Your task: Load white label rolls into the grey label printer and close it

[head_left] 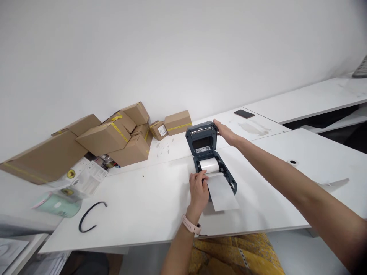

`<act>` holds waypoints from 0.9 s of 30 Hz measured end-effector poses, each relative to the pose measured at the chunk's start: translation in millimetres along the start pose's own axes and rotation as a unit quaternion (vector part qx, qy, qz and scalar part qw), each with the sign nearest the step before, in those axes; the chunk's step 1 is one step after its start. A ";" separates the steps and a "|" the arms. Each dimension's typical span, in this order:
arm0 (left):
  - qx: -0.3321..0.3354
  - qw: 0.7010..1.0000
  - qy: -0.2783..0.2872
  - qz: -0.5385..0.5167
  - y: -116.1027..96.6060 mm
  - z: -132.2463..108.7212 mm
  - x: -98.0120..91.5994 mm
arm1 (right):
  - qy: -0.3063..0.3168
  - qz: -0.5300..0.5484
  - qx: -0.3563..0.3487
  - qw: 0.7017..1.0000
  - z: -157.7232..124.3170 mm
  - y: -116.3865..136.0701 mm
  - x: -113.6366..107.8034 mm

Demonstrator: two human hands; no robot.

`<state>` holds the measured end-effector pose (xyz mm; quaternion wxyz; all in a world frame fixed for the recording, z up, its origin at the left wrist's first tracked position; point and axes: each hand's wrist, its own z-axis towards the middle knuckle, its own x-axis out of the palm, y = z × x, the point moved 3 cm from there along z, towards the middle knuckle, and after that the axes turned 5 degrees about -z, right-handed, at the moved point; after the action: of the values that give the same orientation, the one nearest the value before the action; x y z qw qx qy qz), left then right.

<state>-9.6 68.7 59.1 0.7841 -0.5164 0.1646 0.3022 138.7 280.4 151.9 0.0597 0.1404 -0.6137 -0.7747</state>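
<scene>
A person's two bare hands worked at an open dark label printer (227, 172), which stood on a white table (137, 208) near its front edge. The right hand (225, 132) was set against the right edge of the raised lid (200, 134), with some of its fingers hidden behind it; whether they pinched the lid could not be told. The left hand (198, 189), a pale pink band (190, 224) at its wrist, had its fingers bent at the printer's left side, beside the paper; whether they pinched anything was also unclear. A white roll (209, 165) sat inside the printer body, and a white paper strip (223, 194) hung out over the front toward the person. Brown cardboard boxes (103, 137) were heaped to the left along the wall, with a curved black strap (83, 217) nearer the front. A dark phone (244, 114) lay toward the back right, and a small white roll with a dark core (293, 163) lay beyond the right forearm.
</scene>
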 end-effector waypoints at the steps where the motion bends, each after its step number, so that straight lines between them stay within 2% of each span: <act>1: 0.004 1.000 0.002 0.011 0.8 -2.7 2.7 | 0.005 -0.001 -0.006 1.000 -4.6 0.8 -0.4; 4: 0.026 0.998 -0.007 0.049 -1.4 -8.7 4.7 | 0.015 -0.011 -0.035 0.999 -20.4 2.3 -1.7; 8: 0.103 0.985 -0.025 0.133 -13.8 -16.7 3.6 | 0.032 -0.040 -0.103 0.993 -51.2 2.2 -4.0; 11: 0.149 0.972 -0.028 0.179 -21.2 -26.0 4.1 | 0.039 -0.079 -0.105 0.991 -80.3 -6.9 -4.5; 15: 0.173 0.965 -0.019 0.195 -19.9 -49.1 5.1 | 0.047 -0.127 -0.138 0.981 -118.6 -26.0 0.1; 17: 0.199 0.962 -0.045 0.182 -17.3 -66.6 3.1 | 0.042 -0.152 -0.153 0.976 -133.3 -36.1 3.1; 19: 0.215 0.961 -0.096 0.147 -13.8 -82.3 -1.6 | 0.034 -0.164 -0.156 0.973 -143.4 -44.1 5.6; 21: 0.194 0.964 -0.152 0.098 -9.4 -88.5 -7.7 | 0.030 -0.158 -0.151 0.975 -149.8 -48.7 8.0; 23: 0.125 0.972 -0.197 0.038 -5.0 -80.6 -12.4 | 0.028 -0.141 -0.136 0.980 -154.5 -51.7 10.7; 25: 0.005 0.976 -0.213 -0.044 -0.2 -61.4 -12.7 | 0.022 -0.125 -0.107 0.986 -159.7 -56.3 14.4; 27: -0.139 0.958 -0.185 -0.169 4.6 -39.9 -5.6 | -0.003 -0.107 -0.060 0.992 -166.3 -65.5 17.9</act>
<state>-14.7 32.0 42.6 0.7607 -0.5760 -0.1163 0.2756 175.2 136.0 51.5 -0.0170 0.1985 -0.5477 -0.8126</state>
